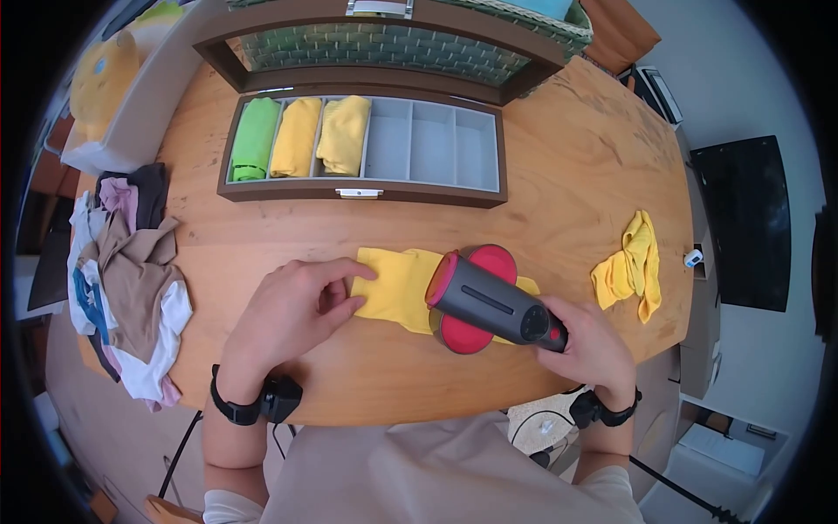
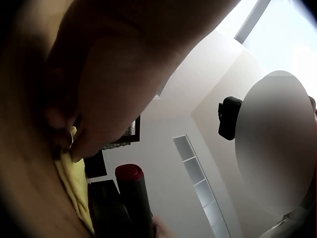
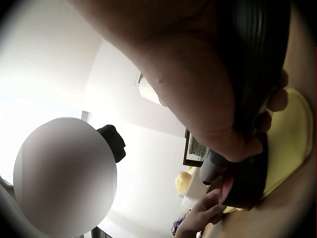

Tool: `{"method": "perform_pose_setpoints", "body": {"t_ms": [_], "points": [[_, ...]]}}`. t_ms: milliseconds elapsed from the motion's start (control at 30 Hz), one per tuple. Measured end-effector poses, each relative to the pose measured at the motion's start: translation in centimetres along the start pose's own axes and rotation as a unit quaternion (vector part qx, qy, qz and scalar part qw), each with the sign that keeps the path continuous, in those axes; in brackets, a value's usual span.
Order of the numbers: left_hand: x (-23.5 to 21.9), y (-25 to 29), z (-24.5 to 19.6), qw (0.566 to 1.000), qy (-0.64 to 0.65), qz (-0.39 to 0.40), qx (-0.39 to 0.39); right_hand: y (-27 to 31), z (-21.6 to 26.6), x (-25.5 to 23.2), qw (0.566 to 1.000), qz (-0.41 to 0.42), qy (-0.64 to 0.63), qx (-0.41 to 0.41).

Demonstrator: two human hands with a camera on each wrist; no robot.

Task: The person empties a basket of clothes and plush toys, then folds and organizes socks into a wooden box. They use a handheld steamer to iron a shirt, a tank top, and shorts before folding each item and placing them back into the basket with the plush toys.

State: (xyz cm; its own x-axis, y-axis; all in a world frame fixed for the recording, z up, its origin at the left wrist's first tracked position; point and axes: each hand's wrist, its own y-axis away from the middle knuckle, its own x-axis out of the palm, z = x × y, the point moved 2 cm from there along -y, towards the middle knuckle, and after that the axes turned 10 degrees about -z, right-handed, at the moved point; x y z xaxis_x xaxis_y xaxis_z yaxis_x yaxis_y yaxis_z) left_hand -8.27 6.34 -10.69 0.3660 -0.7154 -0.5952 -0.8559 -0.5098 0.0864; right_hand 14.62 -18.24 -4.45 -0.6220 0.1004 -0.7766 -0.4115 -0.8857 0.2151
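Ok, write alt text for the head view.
A person's right hand holds a dark handheld device over a yellow cloth on a wooden table; the left hand touches the cloth's edge. Behind, an open box holds three folded cloths.

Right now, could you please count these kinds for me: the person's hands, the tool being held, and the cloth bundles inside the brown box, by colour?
Left hand and right hand: 2
Dark held tool: 1
Green bundle: 1
Yellow bundles: 2
Total: 6
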Motion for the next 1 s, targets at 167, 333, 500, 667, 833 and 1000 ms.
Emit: {"method": "perform_pose_setpoints", "body": {"t_ms": [167, 333, 500, 667, 833, 1000], "points": [[0.0, -0.1, -0.1, 1.000, 0.005, -0.005, 0.000, 1.3, -1.2, -0.8, 1.000, -0.001, 0.001, 0.031], [0.1, -0.1, -0.1, 1.000, 0.007, -0.008, 0.003, 2.3, -1.9, -1.6, 0.998, 0.001, 0.000, 0.062], [0.1, -0.2, -0.1, 1.000, 0.018, -0.007, 0.001, 3.4, -3.3, -2.0, 0.998, -0.014, -0.024, 0.065], [0.1, -0.2, -0.1, 1.000, 0.028, -0.007, -0.008, 4.6, -4.6, -2.5, 0.996, -0.018, -0.016, 0.088], [0.1, -0.2, -0.1, 0.999, 0.029, -0.006, -0.017, 5.9, -6.0, -3.1, 0.991, -0.030, -0.038, 0.124], [0.0, -0.2, -0.2, 0.999, 0.027, 0.000, -0.019, 6.5, -6.5, -3.4, 0.989, -0.046, -0.046, 0.136]]}}
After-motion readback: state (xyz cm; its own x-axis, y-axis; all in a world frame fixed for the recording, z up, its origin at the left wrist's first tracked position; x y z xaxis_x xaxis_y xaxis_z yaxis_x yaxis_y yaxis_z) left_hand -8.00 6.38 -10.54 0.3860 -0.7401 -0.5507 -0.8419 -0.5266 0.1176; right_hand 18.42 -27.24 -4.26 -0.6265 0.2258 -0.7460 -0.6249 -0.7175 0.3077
